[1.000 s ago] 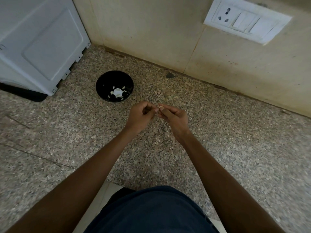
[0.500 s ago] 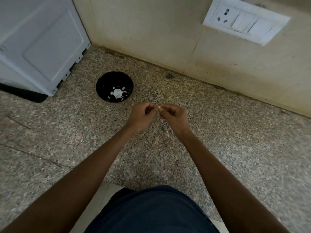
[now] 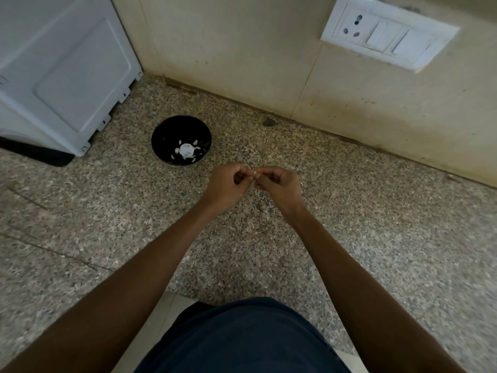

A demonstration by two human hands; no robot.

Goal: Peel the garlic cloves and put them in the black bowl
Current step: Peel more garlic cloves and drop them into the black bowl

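Observation:
A small pale garlic clove (image 3: pixel 254 173) shows between the fingertips of both my hands over the speckled stone counter. My left hand (image 3: pixel 228 184) and my right hand (image 3: pixel 279 185) meet there, fingers curled, each pinching the clove. Most of the clove is hidden by the fingers. The black bowl (image 3: pixel 164 130) stands to the upper left of my hands, holding several white garlic pieces (image 3: pixel 186 151).
A white appliance (image 3: pixel 61 71) fills the upper left corner on a dark base. A beige tiled wall runs along the back with a white socket and switch plate (image 3: pixel 387 33). The counter's front edge lies near my dark shirt (image 3: pixel 242 340).
Both hands have stayed together at the same spot, with small finger movements on the clove. The bowl has not moved.

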